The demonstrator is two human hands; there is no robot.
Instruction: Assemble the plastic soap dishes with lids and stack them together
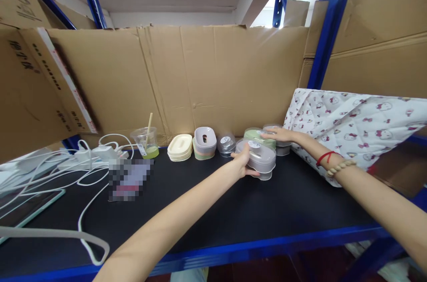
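My left hand (243, 162) is closed on the near left side of a grey-lilac container (263, 159) with a clear lid and a round label. Its thumb lies on the lid and a finger is low along the side. Behind it, my right hand (279, 134) lies flat, fingers stretched out, over the lid of a green container (254, 134). Another greyish container (283, 147) stands beside the green one, partly hidden by that hand. Left of them sit small clear domed lids (226, 145), stacked square boxes (204, 137) and stacked cream lids (180, 146).
A plastic cup (151, 139) with green liquid and a straw stands farther left, near tangled white cables (93, 171) and a tablet-like device (36, 211). Cardboard walls (227, 77) close off the back. A patterned white cloth (343, 126) hangs at right. A blue edge (267, 246) runs along the front.
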